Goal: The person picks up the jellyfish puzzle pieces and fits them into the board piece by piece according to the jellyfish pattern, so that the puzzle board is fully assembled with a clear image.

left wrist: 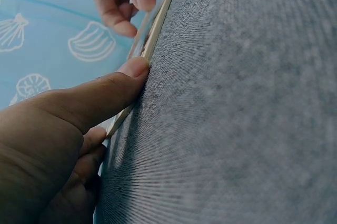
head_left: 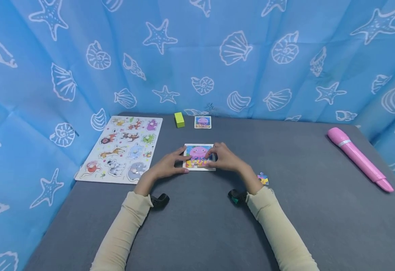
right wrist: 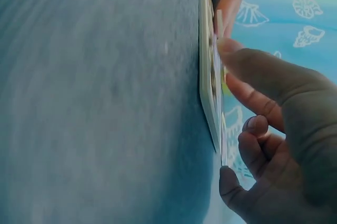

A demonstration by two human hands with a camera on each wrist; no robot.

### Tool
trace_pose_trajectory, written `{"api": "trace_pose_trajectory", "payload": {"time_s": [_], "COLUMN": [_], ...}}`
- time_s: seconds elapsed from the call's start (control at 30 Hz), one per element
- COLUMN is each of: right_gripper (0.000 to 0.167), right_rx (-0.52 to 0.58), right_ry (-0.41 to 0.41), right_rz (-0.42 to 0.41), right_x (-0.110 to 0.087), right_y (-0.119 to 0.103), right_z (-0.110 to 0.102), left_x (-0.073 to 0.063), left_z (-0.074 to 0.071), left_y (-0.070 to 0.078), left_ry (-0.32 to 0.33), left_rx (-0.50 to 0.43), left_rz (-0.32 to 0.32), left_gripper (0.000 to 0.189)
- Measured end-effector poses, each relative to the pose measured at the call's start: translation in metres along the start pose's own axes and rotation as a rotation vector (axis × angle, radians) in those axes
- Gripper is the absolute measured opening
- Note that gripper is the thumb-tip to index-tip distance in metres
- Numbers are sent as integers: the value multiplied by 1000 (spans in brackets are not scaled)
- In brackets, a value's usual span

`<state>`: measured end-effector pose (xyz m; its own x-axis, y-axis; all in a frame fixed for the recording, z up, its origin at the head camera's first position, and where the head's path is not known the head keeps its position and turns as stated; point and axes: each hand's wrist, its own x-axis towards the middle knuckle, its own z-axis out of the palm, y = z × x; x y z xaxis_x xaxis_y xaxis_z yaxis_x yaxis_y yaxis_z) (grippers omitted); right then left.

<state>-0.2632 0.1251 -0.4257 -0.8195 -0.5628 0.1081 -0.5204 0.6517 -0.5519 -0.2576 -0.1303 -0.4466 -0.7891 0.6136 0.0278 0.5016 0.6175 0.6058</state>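
A small jigsaw tray (head_left: 199, 169) with a pink octopus picture lies on the dark table in the head view. My left hand (head_left: 167, 165) grips its left side, with the thumb against the near edge and a finger reaching over the picture. My right hand (head_left: 226, 158) is over the tray's right part and pinches a jigsaw piece (right wrist: 219, 20) between thumb and index finger. That piece stands slightly tilted above the tray in the right wrist view, mostly covered by the fingers. Another jigsaw piece (head_left: 263, 178) lies beside the right forearm.
A matching octopus card (head_left: 202, 122) and a yellow-green block (head_left: 179, 120) are at the back. An animal peg-puzzle board (head_left: 117, 150) lies on the left. A pink microphone-shaped toy (head_left: 358, 158) lies on the right. A blue shell-print curtain (head_left: 184, 67) borders the table.
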Motion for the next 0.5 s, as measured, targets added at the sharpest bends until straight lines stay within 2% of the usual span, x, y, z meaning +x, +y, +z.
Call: {"api": "trace_pose_trajectory", "payload": {"time_s": [0.33,0.5], "right_gripper": [24,31], "right_rx": [33,116], "right_ry": [-37,-42], "right_rz": [7,-72], "right_x": [7,8], "right_y": [4,5], "right_z": [5,7], "left_x": [1,0], "left_z": [-1,-1], "left_y": [3,3], "left_ry": [-6,-9], "left_rx": [-7,-12], "left_rz": [-3,-7], "left_gripper": [58,57]}}
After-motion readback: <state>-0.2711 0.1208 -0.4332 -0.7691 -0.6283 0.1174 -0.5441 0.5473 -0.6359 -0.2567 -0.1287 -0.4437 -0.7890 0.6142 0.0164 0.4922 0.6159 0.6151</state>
